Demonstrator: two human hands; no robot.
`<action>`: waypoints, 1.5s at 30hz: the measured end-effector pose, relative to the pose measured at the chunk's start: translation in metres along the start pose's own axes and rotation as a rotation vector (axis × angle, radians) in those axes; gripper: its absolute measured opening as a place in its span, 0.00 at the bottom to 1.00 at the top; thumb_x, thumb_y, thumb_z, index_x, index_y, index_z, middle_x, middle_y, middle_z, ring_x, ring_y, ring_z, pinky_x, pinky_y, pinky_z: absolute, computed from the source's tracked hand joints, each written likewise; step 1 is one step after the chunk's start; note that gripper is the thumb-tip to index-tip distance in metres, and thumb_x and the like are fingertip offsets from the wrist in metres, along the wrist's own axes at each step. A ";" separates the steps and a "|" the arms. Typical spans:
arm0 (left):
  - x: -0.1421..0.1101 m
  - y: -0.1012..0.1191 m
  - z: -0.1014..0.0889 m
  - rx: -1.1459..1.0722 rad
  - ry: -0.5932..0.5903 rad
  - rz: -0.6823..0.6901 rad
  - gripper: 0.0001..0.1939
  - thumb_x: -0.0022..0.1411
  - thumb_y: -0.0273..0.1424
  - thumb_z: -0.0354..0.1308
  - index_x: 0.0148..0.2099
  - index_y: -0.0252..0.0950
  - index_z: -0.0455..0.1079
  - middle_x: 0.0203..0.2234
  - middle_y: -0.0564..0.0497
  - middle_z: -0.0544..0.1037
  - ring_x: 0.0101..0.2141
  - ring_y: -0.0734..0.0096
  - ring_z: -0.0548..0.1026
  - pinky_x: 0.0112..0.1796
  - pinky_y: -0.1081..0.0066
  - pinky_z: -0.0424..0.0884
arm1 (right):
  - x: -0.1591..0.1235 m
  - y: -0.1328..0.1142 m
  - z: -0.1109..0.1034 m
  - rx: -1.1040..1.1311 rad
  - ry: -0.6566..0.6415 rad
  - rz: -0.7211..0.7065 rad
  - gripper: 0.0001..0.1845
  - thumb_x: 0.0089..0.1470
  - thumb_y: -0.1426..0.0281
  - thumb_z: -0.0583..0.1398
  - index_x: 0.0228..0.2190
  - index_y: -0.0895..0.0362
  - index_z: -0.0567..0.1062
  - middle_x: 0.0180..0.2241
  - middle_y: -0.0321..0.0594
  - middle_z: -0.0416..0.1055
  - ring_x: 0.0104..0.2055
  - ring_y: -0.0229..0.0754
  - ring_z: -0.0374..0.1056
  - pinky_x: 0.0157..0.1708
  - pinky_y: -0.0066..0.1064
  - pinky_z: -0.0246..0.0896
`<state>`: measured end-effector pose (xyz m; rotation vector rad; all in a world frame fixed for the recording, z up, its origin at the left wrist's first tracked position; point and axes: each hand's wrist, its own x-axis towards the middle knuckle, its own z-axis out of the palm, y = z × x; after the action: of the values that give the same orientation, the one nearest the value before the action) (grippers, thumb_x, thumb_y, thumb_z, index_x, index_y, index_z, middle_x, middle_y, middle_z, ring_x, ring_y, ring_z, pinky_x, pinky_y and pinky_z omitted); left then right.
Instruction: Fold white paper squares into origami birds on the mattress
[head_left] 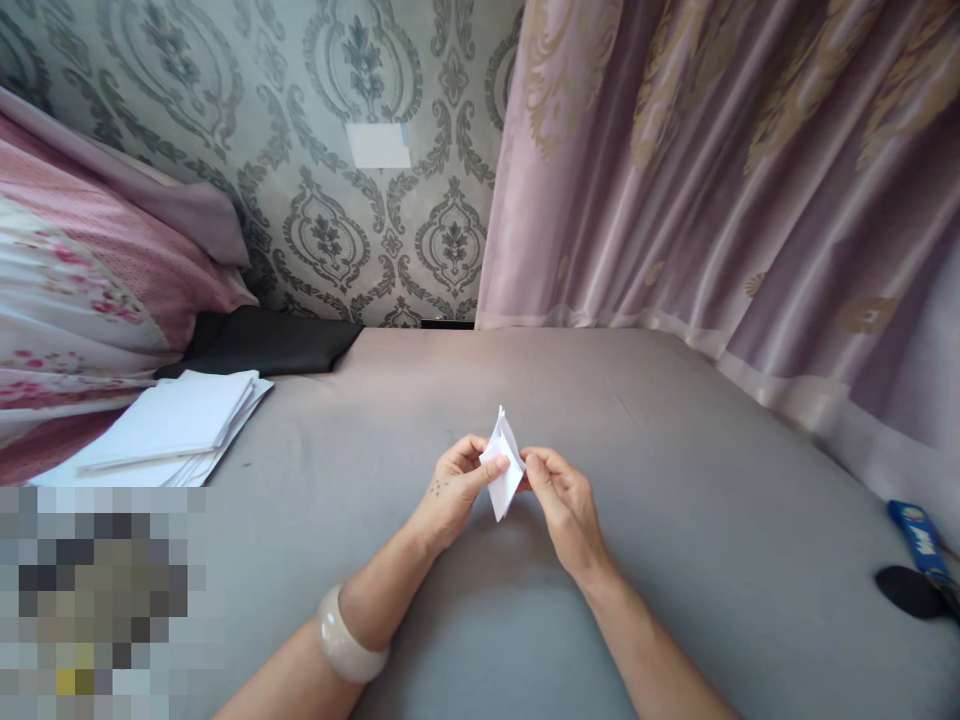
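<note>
A small folded piece of white paper [503, 466], pointed at top and bottom, is held upright above the grey sheet [675, 480]. My left hand [454, 490] pinches its left side between thumb and fingers. My right hand [562, 500] pinches its right edge with closed fingers. A pale bangle [346, 640] sits on my left wrist.
A stack of white paper sheets [169, 425] lies at the left on the grey sheet. Behind it are a black cloth [270, 342] and pink floral bedding [82, 300]. A pink curtain [712, 180] hangs at the right. A blue packet [921, 540] and a black object [911, 592] lie at the right edge.
</note>
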<state>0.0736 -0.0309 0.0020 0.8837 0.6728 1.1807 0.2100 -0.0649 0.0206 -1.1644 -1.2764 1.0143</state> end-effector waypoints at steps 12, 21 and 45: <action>0.001 0.001 -0.007 0.199 0.043 0.180 0.07 0.51 0.34 0.69 0.30 0.36 0.78 0.33 0.50 0.77 0.35 0.70 0.73 0.39 0.70 0.69 | 0.007 0.008 -0.003 0.026 0.115 0.077 0.14 0.47 0.58 0.66 0.29 0.56 0.75 0.28 0.37 0.74 0.30 0.39 0.69 0.32 0.29 0.63; 0.002 0.003 -0.003 0.163 0.060 0.153 0.19 0.49 0.33 0.70 0.45 0.38 0.74 0.29 0.53 0.77 0.32 0.72 0.74 0.36 0.72 0.69 | 0.009 0.014 -0.003 -0.020 0.139 0.100 0.14 0.46 0.59 0.66 0.24 0.56 0.74 0.23 0.34 0.73 0.27 0.37 0.68 0.29 0.28 0.62; 0.003 0.002 -0.003 -0.020 0.102 -0.116 0.15 0.50 0.38 0.69 0.33 0.31 0.73 0.24 0.50 0.76 0.23 0.78 0.69 0.27 0.75 0.64 | 0.002 0.020 0.010 0.048 -0.211 0.457 0.23 0.49 0.51 0.61 0.29 0.60 0.75 0.22 0.38 0.75 0.22 0.37 0.72 0.24 0.27 0.66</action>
<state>0.0713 -0.0273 0.0023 0.7620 0.7834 1.1318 0.2012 -0.0592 0.0002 -1.3735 -1.1612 1.5276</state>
